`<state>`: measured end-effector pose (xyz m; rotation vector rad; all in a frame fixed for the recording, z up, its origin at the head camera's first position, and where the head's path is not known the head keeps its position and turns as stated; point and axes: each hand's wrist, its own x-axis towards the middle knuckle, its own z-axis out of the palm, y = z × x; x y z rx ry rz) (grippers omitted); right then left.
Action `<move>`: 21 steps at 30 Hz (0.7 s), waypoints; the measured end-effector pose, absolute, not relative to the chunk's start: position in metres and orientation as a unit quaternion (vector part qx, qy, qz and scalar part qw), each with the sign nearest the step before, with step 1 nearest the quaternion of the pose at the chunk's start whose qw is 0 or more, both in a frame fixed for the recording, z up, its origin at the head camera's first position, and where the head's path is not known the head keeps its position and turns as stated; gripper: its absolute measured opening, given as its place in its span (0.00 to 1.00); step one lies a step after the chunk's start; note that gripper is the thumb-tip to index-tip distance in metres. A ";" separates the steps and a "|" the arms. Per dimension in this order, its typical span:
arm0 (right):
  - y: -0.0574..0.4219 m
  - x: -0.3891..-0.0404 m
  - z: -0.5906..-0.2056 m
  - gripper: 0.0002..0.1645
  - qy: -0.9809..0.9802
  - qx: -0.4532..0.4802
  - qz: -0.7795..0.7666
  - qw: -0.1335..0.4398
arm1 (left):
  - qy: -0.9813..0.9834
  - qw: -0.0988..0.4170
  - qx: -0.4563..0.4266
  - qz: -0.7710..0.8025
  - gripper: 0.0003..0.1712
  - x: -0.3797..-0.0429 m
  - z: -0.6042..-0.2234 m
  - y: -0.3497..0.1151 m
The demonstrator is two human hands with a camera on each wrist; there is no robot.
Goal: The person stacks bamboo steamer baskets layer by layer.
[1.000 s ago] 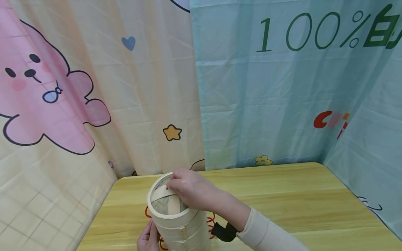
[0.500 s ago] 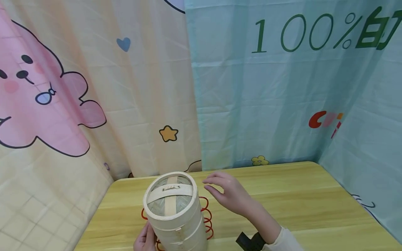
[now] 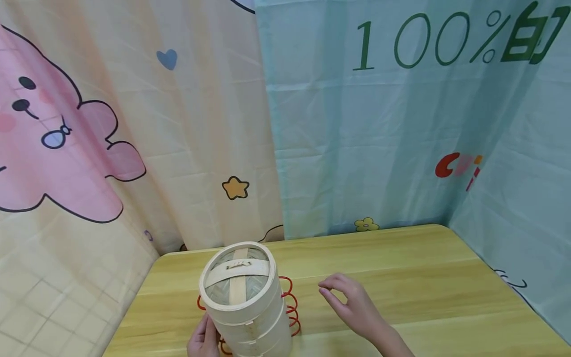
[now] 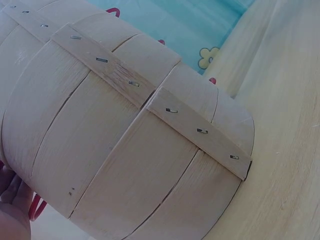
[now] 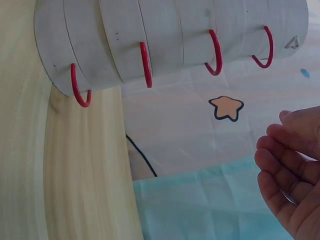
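Note:
A stacked bamboo steamer (image 3: 254, 325) stands upright on the table, its lid (image 3: 238, 287) seated on top with a crossed strap handle. Red loop handles (image 3: 292, 302) run down its sides. At the steamer's lower left my left hand (image 3: 202, 339) grips it by the side, among the red loops; the exact hold is partly hidden. In the left wrist view, stapled bamboo strips (image 4: 117, 70) join the tiers. My right hand (image 3: 357, 307) is held to the right of the steamer, apart from it, fingers loosely bent and holding nothing.
The light wooden table (image 3: 428, 287) extends to the right and back. Patterned curtains (image 3: 200, 124) hang behind it, and a pale blue curtain (image 3: 513, 198) borders the right. A tiled pattern (image 3: 44, 307) shows at the left.
My right hand has let go of the steamer's lid and drawn away to the right and down. My left hand stays at the steamer's side. The head view has shifted slightly.

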<state>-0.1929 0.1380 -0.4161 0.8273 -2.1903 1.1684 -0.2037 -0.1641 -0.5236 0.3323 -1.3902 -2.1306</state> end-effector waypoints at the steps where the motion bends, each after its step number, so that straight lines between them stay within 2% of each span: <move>1: 0.139 -0.192 -0.419 0.10 -0.812 0.297 0.431 0.258 | -0.519 0.284 0.126 -0.796 0.17 -0.203 -0.524 -0.164; 6: 0.139 -0.185 -0.428 0.09 -0.822 0.270 0.435 0.251 | -0.508 0.288 0.129 -0.802 0.17 -0.200 -0.520 -0.167; 14: 0.146 -0.179 -0.443 0.08 -0.830 0.247 0.442 0.234 | -0.500 0.269 0.145 -0.810 0.23 -0.200 -0.522 -0.176; 16: 0.148 -0.179 -0.445 0.07 -0.836 0.236 0.438 0.232 | -0.504 0.294 0.117 -0.804 0.21 -0.203 -0.523 -0.183; 18: 0.149 -0.180 -0.445 0.06 -0.839 0.233 0.432 0.235 | -0.514 0.344 0.063 -0.783 0.20 -0.203 -0.516 -0.190; 21: 0.152 -0.178 -0.442 0.07 -0.851 0.225 0.402 0.252 | -0.537 0.446 -0.009 -0.716 0.20 -0.181 -0.463 -0.180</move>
